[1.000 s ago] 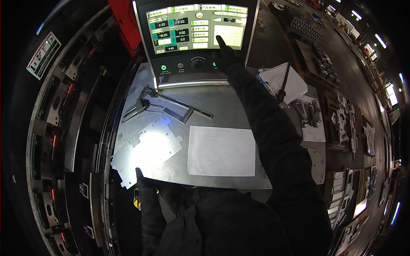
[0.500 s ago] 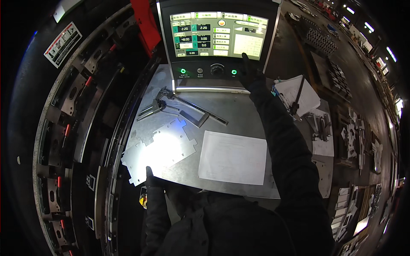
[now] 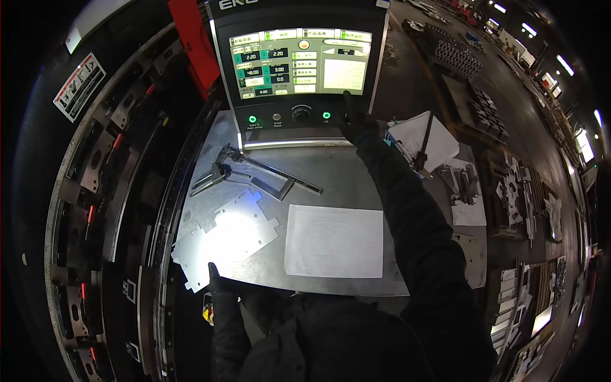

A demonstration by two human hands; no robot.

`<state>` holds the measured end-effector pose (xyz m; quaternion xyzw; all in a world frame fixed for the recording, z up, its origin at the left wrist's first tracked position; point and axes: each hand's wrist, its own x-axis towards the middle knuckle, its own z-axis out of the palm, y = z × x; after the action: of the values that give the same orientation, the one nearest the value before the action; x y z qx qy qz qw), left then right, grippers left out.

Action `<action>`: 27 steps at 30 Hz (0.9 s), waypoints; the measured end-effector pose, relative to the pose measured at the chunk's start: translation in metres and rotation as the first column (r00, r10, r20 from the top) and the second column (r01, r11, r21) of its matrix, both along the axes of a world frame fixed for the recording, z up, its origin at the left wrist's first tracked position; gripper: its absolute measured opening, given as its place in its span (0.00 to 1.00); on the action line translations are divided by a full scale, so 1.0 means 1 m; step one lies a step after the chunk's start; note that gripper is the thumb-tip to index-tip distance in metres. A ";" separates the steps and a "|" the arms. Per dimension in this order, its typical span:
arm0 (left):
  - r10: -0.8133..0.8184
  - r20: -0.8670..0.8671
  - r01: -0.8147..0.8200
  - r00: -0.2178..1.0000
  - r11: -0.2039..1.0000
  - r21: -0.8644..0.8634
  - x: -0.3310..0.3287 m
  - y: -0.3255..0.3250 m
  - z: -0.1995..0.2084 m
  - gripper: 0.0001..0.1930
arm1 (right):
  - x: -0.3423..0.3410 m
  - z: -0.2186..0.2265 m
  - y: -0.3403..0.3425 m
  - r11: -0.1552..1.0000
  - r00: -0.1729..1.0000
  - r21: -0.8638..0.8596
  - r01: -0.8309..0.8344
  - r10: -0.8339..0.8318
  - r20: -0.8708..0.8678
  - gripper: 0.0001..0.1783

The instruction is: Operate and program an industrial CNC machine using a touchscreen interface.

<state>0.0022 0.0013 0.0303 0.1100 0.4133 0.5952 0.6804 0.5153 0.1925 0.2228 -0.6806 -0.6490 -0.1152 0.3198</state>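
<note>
My black-gloved left hand (image 3: 218, 280) is at the near edge of a flat, notched sheet metal part (image 3: 251, 223). Its thumb lies over that edge; its other fingers are hidden. Bright light washes out the middle of the part, whose left corner sticks out past the metal table (image 3: 337, 175). My right hand (image 3: 358, 122), also black-gloved, reaches far forward with a finger stretched toward the lower right corner of the lit screen (image 3: 302, 63). It holds nothing. Whether the fingertip touches the screen I cannot tell.
Calipers (image 3: 273, 169) and a small metal square (image 3: 277, 189) lie beyond the part. A white paper sheet (image 3: 334, 242) is at the table's middle. Papers (image 3: 425, 140) with a dark pen-like tool lie to the right. A large machine with red-handled clamps (image 3: 89, 219) runs along the left.
The whole view has shifted, so the screen sits lower and further left. My right fingertip is slightly lower against the screen. My left hand stays at the sheet metal part.
</note>
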 end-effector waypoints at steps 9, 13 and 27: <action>0.026 -0.004 -0.026 1.000 0.999 -0.041 0.005 0.004 0.002 0.28 | 0.033 -0.018 0.015 0.962 0.987 0.267 -0.064 0.100 -0.122 0.39; 0.020 0.008 -0.020 1.000 1.000 -0.020 -0.001 0.003 -0.008 0.33 | 0.027 -0.008 0.008 0.956 0.992 0.285 -0.068 0.096 -0.085 0.39; 0.046 -0.092 -0.048 0.995 0.999 -0.014 0.005 0.010 -0.010 0.32 | -0.013 0.027 -0.047 0.960 0.935 0.204 -0.191 0.241 -0.259 0.32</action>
<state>0.0071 0.0109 0.0203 0.1221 0.4512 0.6020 0.6474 0.5026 0.1451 0.2494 -0.5837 -0.6552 -0.0380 0.4781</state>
